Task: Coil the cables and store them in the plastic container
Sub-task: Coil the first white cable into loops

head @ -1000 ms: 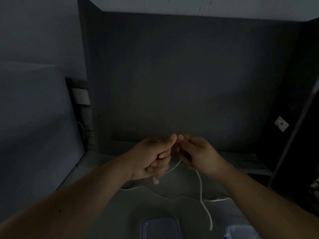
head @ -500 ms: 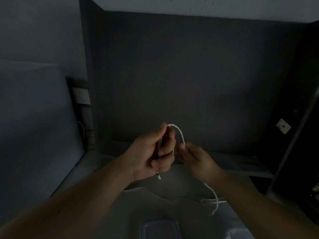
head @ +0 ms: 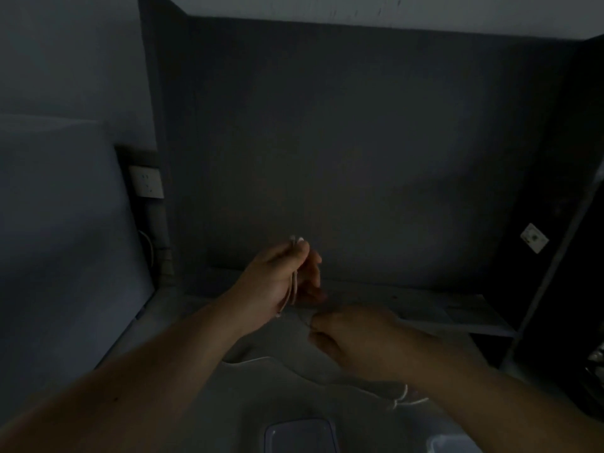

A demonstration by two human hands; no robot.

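In dim light, my left hand (head: 277,279) is raised above the table and pinches a folded loop of thin white cable (head: 294,282), its bend sticking out above the thumb. My right hand (head: 356,338) sits lower and to the right, fingers curled around the same cable's slack; a further stretch of it shows below the right wrist. A clear plastic container (head: 300,434) lies at the bottom edge, and a second clear plastic piece (head: 454,444) shows at the bottom right.
Another white cable (head: 258,359) lies across the grey table (head: 202,322). A dark wall stands close behind. A wall socket (head: 146,186) is at the left, a dark shelf frame at the right.
The loop that arched between both hands is now folded flat in my left hand. My right hand has dropped down and to the right along the cable.
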